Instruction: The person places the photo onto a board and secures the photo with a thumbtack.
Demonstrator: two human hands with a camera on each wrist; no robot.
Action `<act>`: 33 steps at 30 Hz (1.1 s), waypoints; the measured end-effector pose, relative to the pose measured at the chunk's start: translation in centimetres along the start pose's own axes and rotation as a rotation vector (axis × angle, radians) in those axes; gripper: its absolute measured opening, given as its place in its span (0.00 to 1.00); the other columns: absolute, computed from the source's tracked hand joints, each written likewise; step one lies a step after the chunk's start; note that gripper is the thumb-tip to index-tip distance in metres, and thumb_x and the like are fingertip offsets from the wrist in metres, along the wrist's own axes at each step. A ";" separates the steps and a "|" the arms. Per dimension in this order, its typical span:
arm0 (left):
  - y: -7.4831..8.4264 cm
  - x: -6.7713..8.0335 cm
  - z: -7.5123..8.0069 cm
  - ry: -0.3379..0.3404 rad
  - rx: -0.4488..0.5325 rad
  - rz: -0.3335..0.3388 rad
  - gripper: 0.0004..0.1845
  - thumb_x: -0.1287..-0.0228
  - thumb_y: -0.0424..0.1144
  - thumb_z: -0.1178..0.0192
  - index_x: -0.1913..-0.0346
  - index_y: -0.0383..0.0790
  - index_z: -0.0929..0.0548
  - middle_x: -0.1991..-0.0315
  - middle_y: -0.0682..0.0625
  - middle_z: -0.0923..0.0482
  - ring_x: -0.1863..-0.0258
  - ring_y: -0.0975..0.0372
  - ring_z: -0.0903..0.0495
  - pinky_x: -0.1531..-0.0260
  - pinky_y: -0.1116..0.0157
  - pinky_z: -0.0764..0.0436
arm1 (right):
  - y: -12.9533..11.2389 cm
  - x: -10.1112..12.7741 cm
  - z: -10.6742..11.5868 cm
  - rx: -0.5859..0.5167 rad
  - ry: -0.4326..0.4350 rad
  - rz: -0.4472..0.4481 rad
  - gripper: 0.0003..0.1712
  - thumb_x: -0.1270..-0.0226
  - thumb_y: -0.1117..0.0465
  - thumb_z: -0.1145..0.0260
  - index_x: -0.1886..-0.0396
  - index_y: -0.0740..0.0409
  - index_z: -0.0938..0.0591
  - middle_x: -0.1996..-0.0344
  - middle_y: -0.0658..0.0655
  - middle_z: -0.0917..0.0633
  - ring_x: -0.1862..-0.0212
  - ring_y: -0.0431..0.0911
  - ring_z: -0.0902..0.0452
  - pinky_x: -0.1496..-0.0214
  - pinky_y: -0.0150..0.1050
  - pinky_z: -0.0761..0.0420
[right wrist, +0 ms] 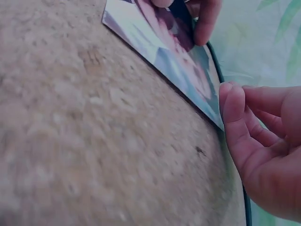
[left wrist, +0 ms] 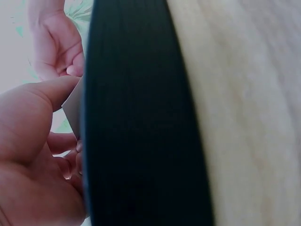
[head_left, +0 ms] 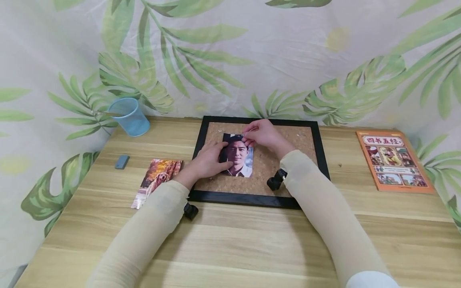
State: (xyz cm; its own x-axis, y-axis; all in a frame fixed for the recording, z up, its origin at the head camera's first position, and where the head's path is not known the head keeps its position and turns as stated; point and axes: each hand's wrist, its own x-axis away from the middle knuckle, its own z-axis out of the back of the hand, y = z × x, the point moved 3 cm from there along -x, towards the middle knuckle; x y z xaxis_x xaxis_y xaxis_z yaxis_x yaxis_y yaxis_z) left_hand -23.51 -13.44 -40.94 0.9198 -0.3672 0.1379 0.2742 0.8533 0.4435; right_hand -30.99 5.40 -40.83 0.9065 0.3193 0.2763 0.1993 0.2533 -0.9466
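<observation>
A portrait photo (head_left: 238, 159) lies on the cork board (head_left: 266, 184) with a black frame. My left hand (head_left: 207, 160) rests on the photo's left side, thumb near its lower part and fingers at its upper left, pressing it against the cork. At the photo's upper right corner, my right hand (head_left: 264, 135) pinches something tiny, thumb and forefinger tips together; it looks pin-like but is mostly hidden by the fingertips. The right wrist view shows those pinching fingertips (right wrist: 233, 101) beside the corner of the photo (right wrist: 164, 56).
Left of the board lies a photo of a dog (head_left: 156, 180), partly behind my left forearm. A small grey-blue block (head_left: 122, 161) and a blue mesh cup (head_left: 134, 120) stand further left. An orange book (head_left: 394, 162) lies at the right, and a leaf-patterned cloth (head_left: 230, 72) hangs behind the table.
</observation>
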 end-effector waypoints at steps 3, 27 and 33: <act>0.1 -0.1 -0.1 -0.003 -0.003 0.010 0.40 0.39 0.56 0.40 0.30 0.39 0.37 0.34 0.40 0.36 0.33 0.47 0.40 0.34 0.50 0.40 | 0.2 -0.5 -0.3 0.009 0.014 -0.014 0.12 0.34 0.70 0.39 0.53 0.72 0.21 0.67 0.68 0.15 0.75 0.49 0.18 0.70 0.39 0.18; 0.1 -0.4 -0.2 0.008 -0.011 0.009 0.40 0.40 0.56 0.39 0.30 0.39 0.38 0.36 0.39 0.36 0.36 0.47 0.38 0.36 0.50 0.38 | -1.0 -2.4 -1.3 0.315 0.043 -0.109 0.07 0.35 0.68 0.40 0.62 0.66 0.17 0.75 0.58 0.15 0.80 0.42 0.22 0.75 0.34 0.22; 0.0 -0.3 -0.3 0.013 -0.004 0.007 0.40 0.40 0.56 0.39 0.30 0.39 0.37 0.37 0.40 0.35 0.38 0.48 0.36 0.38 0.50 0.36 | -0.9 -2.8 -1.4 0.371 0.054 -0.150 0.06 0.35 0.66 0.39 0.64 0.62 0.16 0.76 0.57 0.15 0.81 0.42 0.22 0.78 0.33 0.23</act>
State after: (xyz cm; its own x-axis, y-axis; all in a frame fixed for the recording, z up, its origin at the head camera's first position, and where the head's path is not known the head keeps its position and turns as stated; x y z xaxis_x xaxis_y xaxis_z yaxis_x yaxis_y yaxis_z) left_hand -23.69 -13.27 -41.25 0.9254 -0.3564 0.1292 0.2689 0.8573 0.4390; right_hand -33.15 3.03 -40.96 0.8979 0.2077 0.3880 0.1918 0.6088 -0.7698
